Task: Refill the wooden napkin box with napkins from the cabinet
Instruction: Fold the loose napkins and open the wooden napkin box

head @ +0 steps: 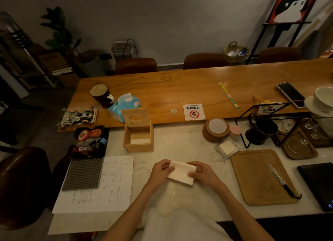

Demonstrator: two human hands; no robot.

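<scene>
Both hands grip a white napkin stack [181, 175] over the marble counter [189, 150]: left hand [161, 172] pinching one end, right hand [200, 172] the other. Just beyond, the wooden napkin box [138, 138] stands with its lid [134, 117] tipped up, a few napkins [140, 141] lying at the bottom.

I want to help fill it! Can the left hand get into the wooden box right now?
Probably yes, once freed. The wooden box has its lid up and bare counter before it, but the left hand and right hand both hold the napkin.

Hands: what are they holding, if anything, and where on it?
A stack of napkins: left hand grips its left end, right hand its right end.
</scene>
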